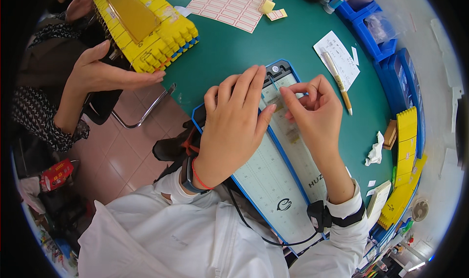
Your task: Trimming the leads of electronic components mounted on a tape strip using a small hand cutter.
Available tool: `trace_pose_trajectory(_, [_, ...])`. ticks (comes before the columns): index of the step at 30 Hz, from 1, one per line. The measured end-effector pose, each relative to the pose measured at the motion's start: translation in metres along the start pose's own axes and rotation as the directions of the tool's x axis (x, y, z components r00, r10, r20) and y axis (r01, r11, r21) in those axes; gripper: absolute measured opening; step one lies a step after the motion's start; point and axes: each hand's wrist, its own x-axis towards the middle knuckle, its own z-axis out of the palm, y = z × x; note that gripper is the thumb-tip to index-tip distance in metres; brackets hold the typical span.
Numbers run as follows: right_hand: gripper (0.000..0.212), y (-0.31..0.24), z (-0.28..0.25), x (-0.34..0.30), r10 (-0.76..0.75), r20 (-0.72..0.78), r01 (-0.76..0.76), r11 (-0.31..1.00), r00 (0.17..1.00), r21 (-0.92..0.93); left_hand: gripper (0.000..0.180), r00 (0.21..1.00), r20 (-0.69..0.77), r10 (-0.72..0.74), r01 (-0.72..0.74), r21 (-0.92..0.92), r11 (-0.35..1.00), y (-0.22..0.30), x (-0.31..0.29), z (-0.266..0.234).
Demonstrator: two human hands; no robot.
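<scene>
A long, flat, blue-framed board [273,180] with pale printed panels lies slanting in front of me, its far end capped in black. My left hand [234,117] rests over the board's far left part, palm down with fingers stretched out; it hides what is beneath. My right hand [315,107] is just to the right, above the board's right panel. Its thumb and fingertips are pinched together, and what they hold, if anything, is too small to tell. Yellowish marks [294,137] show on the panel below it.
Another person's hand [100,70] is beside a stack of yellow cardboard boxes [151,33] at the far left. On the green table [220,48] lie a label sheet [229,7], a pen [338,82] on a written note [344,58] and a crumpled tissue [375,150]. Blue bins [373,29] line the right edge.
</scene>
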Motion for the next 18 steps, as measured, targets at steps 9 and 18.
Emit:
trace_pose_trajectory(9, [0.038, 0.002, 0.005, -0.002, -0.086, -0.012, 0.086, 0.996, 0.996, -0.04, 0.054, 1.0, 0.017, 0.003, -0.003, 0.02, 1.0, -0.001, 0.0, -0.001])
trace_pose_trajectory(18, [0.034, -0.002, -0.009, -0.011, -0.232, 0.019, 0.229, 0.936, 0.972, -0.266, 0.046, 0.999, 0.007, 0.039, -0.04, 0.022, 0.999, 0.005, -0.001, 0.004])
